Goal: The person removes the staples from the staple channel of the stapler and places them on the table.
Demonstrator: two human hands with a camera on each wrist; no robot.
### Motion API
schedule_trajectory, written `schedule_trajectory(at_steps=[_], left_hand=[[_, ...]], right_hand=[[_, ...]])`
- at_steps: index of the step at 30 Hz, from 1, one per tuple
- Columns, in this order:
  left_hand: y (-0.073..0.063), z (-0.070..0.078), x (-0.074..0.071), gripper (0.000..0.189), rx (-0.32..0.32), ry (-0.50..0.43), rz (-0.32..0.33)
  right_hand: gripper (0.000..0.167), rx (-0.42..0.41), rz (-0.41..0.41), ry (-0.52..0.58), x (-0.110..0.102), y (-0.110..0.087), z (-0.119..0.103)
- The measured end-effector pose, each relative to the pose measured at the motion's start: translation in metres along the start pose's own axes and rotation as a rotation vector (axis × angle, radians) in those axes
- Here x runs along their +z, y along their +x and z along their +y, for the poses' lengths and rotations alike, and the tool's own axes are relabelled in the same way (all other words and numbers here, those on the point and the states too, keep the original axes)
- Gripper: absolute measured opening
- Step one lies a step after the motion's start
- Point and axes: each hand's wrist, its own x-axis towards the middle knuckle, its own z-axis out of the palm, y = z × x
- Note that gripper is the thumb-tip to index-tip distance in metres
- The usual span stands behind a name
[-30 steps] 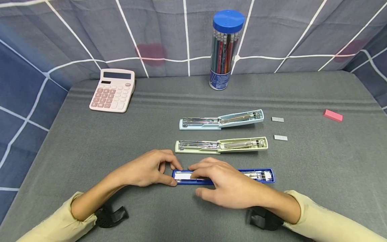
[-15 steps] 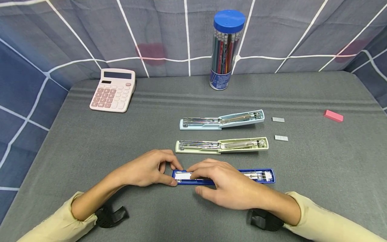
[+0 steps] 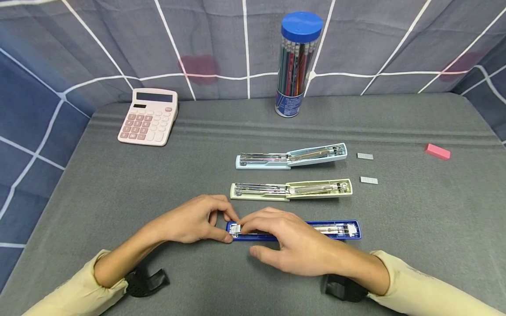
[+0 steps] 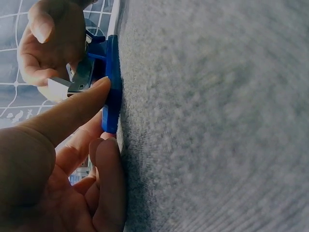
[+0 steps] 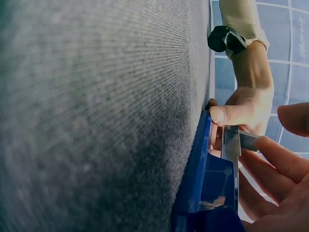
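A blue stapler (image 3: pixel 334 229) lies unfolded along the front of the grey cloth. My left hand (image 3: pixel 193 221) pinches its left end between thumb and fingers. A short silver strip of staples (image 5: pixel 249 140) stands out from the stapler's metal channel at that end. Fingertips of my right hand (image 3: pixel 292 241) touch the strip, while the thumb stays apart from it. This hand covers the stapler's middle in the head view. In the left wrist view, the staple strip (image 4: pixel 59 88) sits tilted on the channel near my left thumb.
Behind lie two more unfolded staplers, one pale green (image 3: pixel 261 197) and one light blue (image 3: pixel 262 166). Two staple strips, a nearer one (image 3: pixel 369 180) and a farther one (image 3: pixel 365 156), lie to their right. Farther out are a pink eraser (image 3: pixel 437 151), a calculator (image 3: pixel 148 116) and a pencil tub (image 3: pixel 294 66).
My right hand has shifted slightly left along the blue stapler. The staple strip at its left end now shows shorter and tilted. My left hand has kept its hold.
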Motion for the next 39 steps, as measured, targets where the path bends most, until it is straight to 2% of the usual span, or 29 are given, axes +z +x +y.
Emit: schedule_trajectory(at_steps=[5,11,14,21,31,39], left_hand=[[0.0,0.001,0.0,0.024,-0.003,0.005,0.001],[0.0,0.001,0.0,0.024,-0.003,-0.001,0.009],[0.0,0.001,0.0,0.023,-0.002,-0.006,0.017],[0.0,0.001,0.001,0.024,-0.006,-0.002,0.023],[0.0,0.001,0.001,0.021,-0.009,-0.007,0.021],[0.0,0.0,0.002,0.021,0.001,-0.005,0.024]], right_hand=[[0.03,-0.012,0.012,0.025,0.002,0.002,-0.001],[0.031,0.068,0.036,0.065,0.003,0.004,-0.006],[0.034,0.075,0.055,0.068,0.004,0.008,-0.007],[0.034,-0.002,0.1,-0.027,0.009,0.018,-0.008],[0.023,0.053,0.053,-0.097,0.008,0.022,-0.007],[0.022,0.017,0.066,-0.163,0.01,0.022,-0.004]])
